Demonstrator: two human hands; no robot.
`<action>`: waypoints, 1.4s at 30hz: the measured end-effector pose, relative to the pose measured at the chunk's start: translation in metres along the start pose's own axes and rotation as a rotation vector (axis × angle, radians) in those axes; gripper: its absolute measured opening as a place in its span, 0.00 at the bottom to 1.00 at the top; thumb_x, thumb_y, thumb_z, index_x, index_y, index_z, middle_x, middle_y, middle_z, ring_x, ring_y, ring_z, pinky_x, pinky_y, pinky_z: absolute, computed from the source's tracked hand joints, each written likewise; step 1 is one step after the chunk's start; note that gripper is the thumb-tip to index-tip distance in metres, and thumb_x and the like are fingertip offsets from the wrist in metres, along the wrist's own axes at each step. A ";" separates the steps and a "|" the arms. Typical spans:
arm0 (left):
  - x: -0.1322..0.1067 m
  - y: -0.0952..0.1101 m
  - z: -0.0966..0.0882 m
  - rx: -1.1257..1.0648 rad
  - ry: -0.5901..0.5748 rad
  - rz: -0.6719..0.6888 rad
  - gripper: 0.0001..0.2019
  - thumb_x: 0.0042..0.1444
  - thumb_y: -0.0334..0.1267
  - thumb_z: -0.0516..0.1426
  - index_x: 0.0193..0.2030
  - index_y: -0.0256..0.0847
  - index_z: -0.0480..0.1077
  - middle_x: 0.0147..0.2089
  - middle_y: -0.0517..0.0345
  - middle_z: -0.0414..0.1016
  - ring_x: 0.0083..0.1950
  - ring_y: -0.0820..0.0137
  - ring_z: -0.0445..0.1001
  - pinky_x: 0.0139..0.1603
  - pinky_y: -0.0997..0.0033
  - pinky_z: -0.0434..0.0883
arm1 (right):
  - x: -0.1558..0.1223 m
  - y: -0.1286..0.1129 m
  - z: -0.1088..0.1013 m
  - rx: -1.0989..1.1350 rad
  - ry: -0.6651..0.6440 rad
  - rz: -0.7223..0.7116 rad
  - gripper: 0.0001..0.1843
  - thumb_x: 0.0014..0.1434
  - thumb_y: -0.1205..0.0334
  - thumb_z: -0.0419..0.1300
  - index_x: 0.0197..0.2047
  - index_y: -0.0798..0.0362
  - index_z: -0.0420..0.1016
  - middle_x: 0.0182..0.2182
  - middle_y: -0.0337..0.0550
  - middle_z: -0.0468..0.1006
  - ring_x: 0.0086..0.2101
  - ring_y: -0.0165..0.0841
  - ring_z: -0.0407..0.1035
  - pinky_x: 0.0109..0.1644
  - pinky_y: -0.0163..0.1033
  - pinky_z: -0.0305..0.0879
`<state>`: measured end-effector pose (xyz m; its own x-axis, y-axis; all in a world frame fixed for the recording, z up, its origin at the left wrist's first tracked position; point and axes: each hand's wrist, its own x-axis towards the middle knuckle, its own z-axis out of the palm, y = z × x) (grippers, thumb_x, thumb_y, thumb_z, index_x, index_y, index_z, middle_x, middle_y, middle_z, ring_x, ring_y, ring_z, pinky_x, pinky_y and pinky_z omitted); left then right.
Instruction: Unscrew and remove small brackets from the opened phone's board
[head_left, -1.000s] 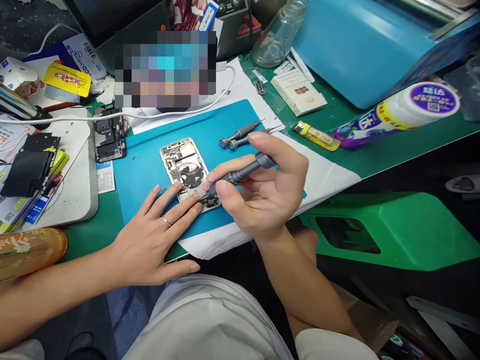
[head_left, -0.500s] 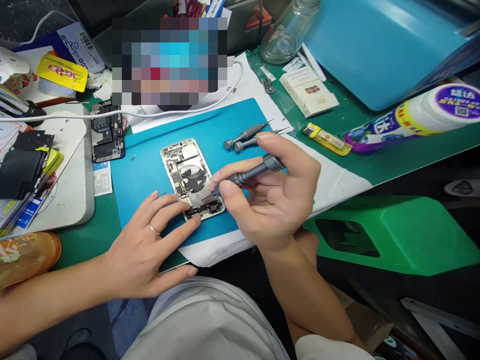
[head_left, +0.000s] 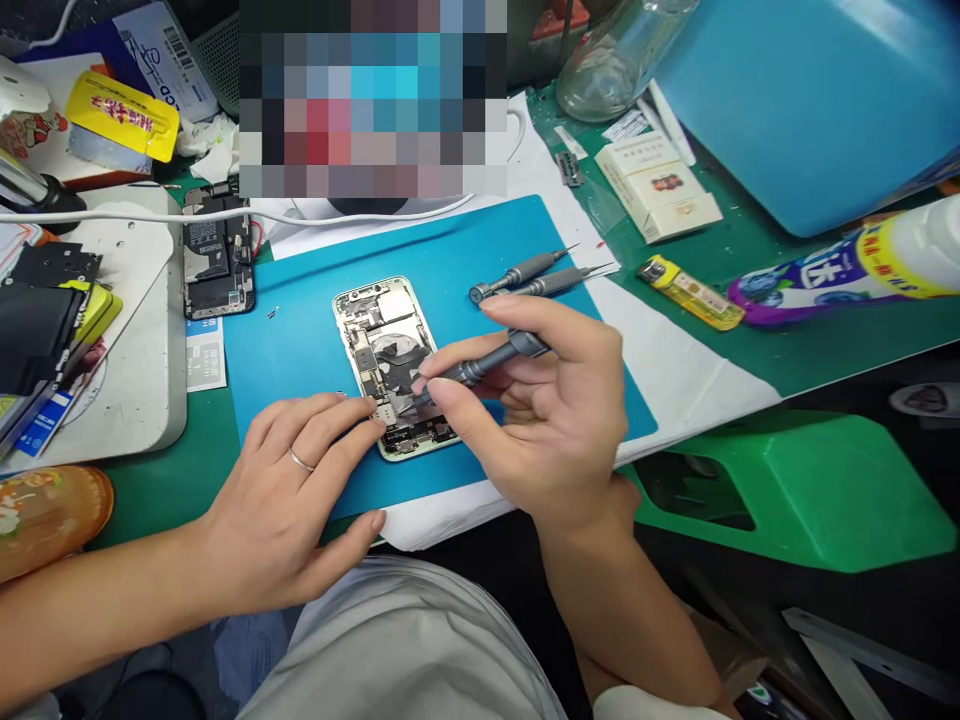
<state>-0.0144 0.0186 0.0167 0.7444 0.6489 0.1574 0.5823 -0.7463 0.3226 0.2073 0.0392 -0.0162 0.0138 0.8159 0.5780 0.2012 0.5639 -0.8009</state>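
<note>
An opened phone [head_left: 395,304] lies on a blue mat [head_left: 292,365], its circuit boards, flex cables and round coil area bare. My right hand [head_left: 559,425] grips a dark grey screwdriver [head_left: 491,362] between thumb and fingers, the index finger bent over its end cap. The slanted tip points into the lower part of the phone; whether it touches a screw is too small to tell. Stretched out, the fingers of my left hand [head_left: 289,490] rest at the phone's lower left edge. Two more screwdrivers [head_left: 534,268] lie on the mat behind my right hand.
A black phone assembly [head_left: 217,255] lies left of the mat, beside a white board [head_left: 154,340] stacked with parts. Tiny metal pieces [head_left: 273,312] sit on the mat. A cigarette pack [head_left: 656,185], a yellow lighter [head_left: 690,292] and a white cable [head_left: 315,217] surround it. A green stool [head_left: 825,480] stands right.
My left fingers have drawn back from over the phone's lower end to its left edge. The screwdriver tip has shifted slightly left on the phone. The camera view has shifted too.
</note>
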 end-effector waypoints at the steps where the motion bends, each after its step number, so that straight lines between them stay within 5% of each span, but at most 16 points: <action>1: 0.000 0.000 0.000 -0.010 0.003 0.005 0.26 0.65 0.41 0.57 0.66 0.31 0.61 0.66 0.39 0.68 0.68 0.52 0.62 0.66 0.50 0.59 | 0.000 0.000 0.000 -0.004 -0.011 -0.004 0.32 0.60 0.77 0.64 0.63 0.43 0.65 0.50 0.42 0.76 0.40 0.34 0.80 0.36 0.34 0.84; 13: -0.003 0.000 0.002 -0.044 -0.048 0.014 0.20 0.65 0.38 0.57 0.61 0.34 0.66 0.69 0.41 0.65 0.72 0.51 0.56 0.74 0.46 0.52 | -0.001 -0.001 0.000 -0.005 -0.050 0.011 0.32 0.62 0.76 0.63 0.65 0.43 0.64 0.56 0.43 0.72 0.42 0.32 0.80 0.37 0.34 0.84; 22: -0.004 -0.002 0.001 0.006 -0.075 0.039 0.27 0.67 0.42 0.57 0.70 0.36 0.60 0.73 0.38 0.58 0.74 0.47 0.53 0.73 0.41 0.52 | -0.002 0.000 0.000 0.023 -0.032 0.048 0.31 0.64 0.72 0.63 0.65 0.36 0.63 0.60 0.42 0.71 0.42 0.34 0.80 0.38 0.37 0.84; 31: -0.004 -0.002 0.003 0.013 -0.076 0.037 0.28 0.68 0.44 0.56 0.70 0.34 0.60 0.73 0.41 0.61 0.74 0.49 0.53 0.74 0.43 0.49 | -0.003 -0.001 -0.001 0.022 -0.047 0.080 0.32 0.65 0.70 0.63 0.66 0.35 0.61 0.48 0.40 0.77 0.42 0.36 0.80 0.38 0.41 0.85; 42: -0.001 -0.002 0.003 -0.027 -0.075 -0.003 0.21 0.67 0.44 0.56 0.62 0.35 0.66 0.69 0.42 0.66 0.74 0.52 0.55 0.76 0.47 0.46 | -0.002 -0.001 -0.001 -0.041 -0.038 0.063 0.31 0.63 0.72 0.64 0.65 0.40 0.63 0.58 0.42 0.72 0.41 0.33 0.80 0.35 0.35 0.83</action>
<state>-0.0158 0.0192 0.0131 0.7658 0.6373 0.0860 0.5762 -0.7393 0.3484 0.2084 0.0370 -0.0165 -0.0095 0.8543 0.5197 0.2409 0.5064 -0.8280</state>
